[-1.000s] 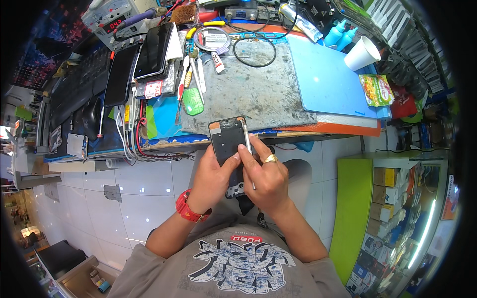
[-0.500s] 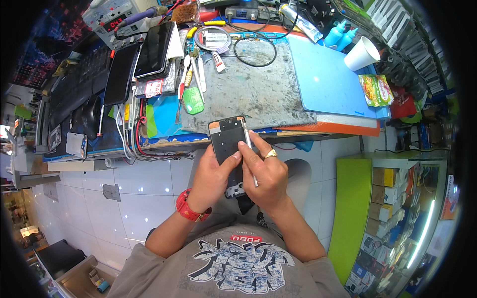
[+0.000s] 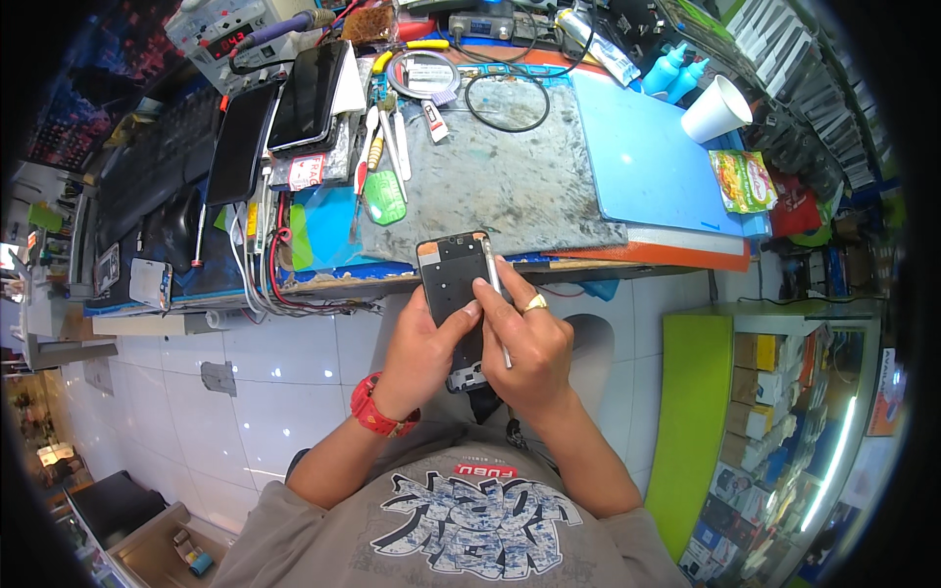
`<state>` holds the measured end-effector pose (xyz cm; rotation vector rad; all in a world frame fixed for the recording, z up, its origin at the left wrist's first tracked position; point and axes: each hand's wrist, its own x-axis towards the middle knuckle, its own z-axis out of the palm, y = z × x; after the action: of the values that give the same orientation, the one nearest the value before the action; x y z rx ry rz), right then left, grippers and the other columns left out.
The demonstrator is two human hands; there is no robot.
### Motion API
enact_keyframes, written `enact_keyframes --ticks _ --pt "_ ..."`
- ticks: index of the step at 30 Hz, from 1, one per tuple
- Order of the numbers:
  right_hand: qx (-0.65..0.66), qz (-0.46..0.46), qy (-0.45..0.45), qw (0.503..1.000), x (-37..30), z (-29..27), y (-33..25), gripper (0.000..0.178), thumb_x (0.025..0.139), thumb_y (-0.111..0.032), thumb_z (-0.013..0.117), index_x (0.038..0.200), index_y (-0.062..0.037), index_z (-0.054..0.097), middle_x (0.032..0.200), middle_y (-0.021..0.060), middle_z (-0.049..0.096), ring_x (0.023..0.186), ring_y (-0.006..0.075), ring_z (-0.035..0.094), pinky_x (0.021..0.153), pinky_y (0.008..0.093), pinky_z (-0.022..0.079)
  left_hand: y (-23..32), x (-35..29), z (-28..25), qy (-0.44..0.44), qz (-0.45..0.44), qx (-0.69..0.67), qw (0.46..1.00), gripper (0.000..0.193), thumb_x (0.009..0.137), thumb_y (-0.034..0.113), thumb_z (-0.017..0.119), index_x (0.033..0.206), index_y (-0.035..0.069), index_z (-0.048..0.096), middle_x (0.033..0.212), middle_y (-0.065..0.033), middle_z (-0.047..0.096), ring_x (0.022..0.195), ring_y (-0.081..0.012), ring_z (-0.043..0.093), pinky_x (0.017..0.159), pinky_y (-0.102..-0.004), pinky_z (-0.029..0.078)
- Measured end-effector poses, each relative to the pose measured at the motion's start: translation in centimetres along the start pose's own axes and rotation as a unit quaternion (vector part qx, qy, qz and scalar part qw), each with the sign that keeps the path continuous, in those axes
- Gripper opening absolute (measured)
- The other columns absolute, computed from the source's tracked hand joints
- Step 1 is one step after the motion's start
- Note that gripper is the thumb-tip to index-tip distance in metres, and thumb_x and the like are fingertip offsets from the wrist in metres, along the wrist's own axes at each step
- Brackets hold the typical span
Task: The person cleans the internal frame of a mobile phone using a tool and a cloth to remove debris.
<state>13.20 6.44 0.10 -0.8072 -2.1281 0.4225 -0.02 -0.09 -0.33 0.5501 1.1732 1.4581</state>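
A black phone frame (image 3: 456,272) with copper-coloured patches at its top corner is held up in front of the bench's near edge. My left hand (image 3: 417,343) grips its left side, thumb lying across the face; a red watch is on that wrist. In my right hand (image 3: 532,343) is a slim silver tool (image 3: 492,265), lying along the frame's right edge with its far end by the top right corner. The kind of tool cannot be made out. My right fingers also rest on the frame's face, hiding part of its lower half.
A grey work mat (image 3: 490,167) covers the bench middle, with a coiled black cable (image 3: 507,105) on it. Brushes, tweezers and a green tool (image 3: 384,199) lie left, near dark phones (image 3: 309,98). Right are a blue sheet (image 3: 647,162), white cup (image 3: 716,109) and snack packet (image 3: 742,180).
Both hands, with the phone frame and the silver tool, sit very slightly further right in the picture. The grip looks the same, and the bench things have not moved among themselves.
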Motion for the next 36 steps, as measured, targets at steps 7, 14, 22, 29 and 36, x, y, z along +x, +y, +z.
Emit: enact_keyframes --ticks 7,14,22,29,36 --pt "0.019 -0.004 0.010 1.000 0.4 -0.4 0.4 0.036 0.074 0.003 0.070 0.109 -0.0013 0.075 0.117 0.0267 0.071 0.078 0.0315 0.075 0.061 0.0351 0.058 -0.3 0.1 -0.4 -0.009 -0.011 -0.025 1.000 0.034 0.099 0.005 0.064 0.131 -0.001 0.054 0.120 -0.0070 0.067 0.107 -0.0119 0.064 0.093 -0.0289 0.053" --pt "0.073 -0.003 0.003 0.997 1.3 -0.6 0.9 0.036 0.075 0.006 0.070 0.109 -0.0021 0.075 0.116 0.0264 0.071 0.083 0.0337 0.076 0.066 0.0357 0.060 -0.3 0.2 -1.0 -0.028 -0.019 -0.022 0.999 0.036 0.098 0.008 0.066 0.131 -0.001 0.054 0.121 -0.0079 0.066 0.107 -0.0128 0.064 0.093 -0.0298 0.054" --pt "0.181 0.022 -0.097 0.978 2.9 -3.2 3.2 0.033 0.076 0.009 0.070 0.106 -0.0034 0.076 0.116 0.0246 0.072 0.085 0.0332 0.076 0.073 0.0363 0.062 0.3 0.3 -1.2 -0.045 -0.035 -0.025 0.998 0.036 0.099 0.009 0.065 0.132 -0.002 0.054 0.121 -0.0092 0.066 0.105 -0.0135 0.066 0.090 -0.0298 0.056" --pt "0.129 0.032 -0.035 0.990 2.2 -2.2 1.7 0.032 0.075 0.007 0.070 0.105 -0.0024 0.077 0.113 0.0254 0.072 0.082 0.0324 0.076 0.069 0.0358 0.061 0.0 0.3 -0.7 -0.033 -0.020 -0.017 0.999 0.036 0.099 0.007 0.064 0.132 -0.002 0.052 0.122 -0.0092 0.066 0.108 -0.0139 0.066 0.092 -0.0300 0.056" --pt "0.075 -0.002 -0.008 0.997 0.8 -1.5 1.4 0.034 0.075 0.007 0.069 0.107 -0.0023 0.076 0.113 0.0256 0.072 0.078 0.0320 0.075 0.066 0.0358 0.060 0.1 0.2 -0.8 -0.034 -0.029 -0.032 0.998 0.036 0.099 0.006 0.064 0.132 -0.002 0.052 0.122 -0.0090 0.066 0.109 -0.0135 0.065 0.093 -0.0300 0.055"
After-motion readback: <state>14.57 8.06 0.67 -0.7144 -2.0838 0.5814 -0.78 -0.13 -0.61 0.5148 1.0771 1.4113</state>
